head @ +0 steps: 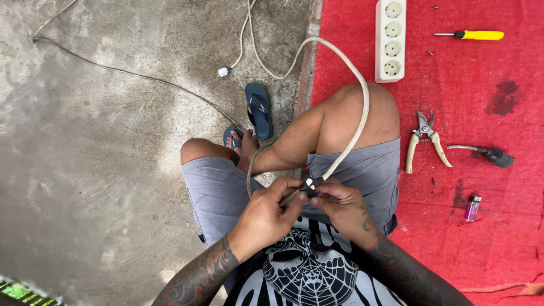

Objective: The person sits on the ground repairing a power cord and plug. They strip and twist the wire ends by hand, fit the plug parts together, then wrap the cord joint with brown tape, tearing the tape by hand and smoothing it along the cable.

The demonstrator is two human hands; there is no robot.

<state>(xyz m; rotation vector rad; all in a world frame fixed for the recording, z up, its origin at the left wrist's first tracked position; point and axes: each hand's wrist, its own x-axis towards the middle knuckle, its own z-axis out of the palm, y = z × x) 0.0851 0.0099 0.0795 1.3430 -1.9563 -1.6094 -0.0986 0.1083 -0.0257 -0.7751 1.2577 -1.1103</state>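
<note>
Both hands pinched tight on cable end [309, 184]: left hand [266, 215] steadying, right hand [340, 204] w/ dark bit. Cable [362, 113] looped over knee for slack. Pruners [426, 141], lighter [472, 208] right of grip, within reach.

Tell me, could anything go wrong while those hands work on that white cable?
Maybe. The left hand and right hand pinch the white cable close to the fingertips, so a slip could nick a finger. The cable loops over the knee and could tug the power strip.
</note>
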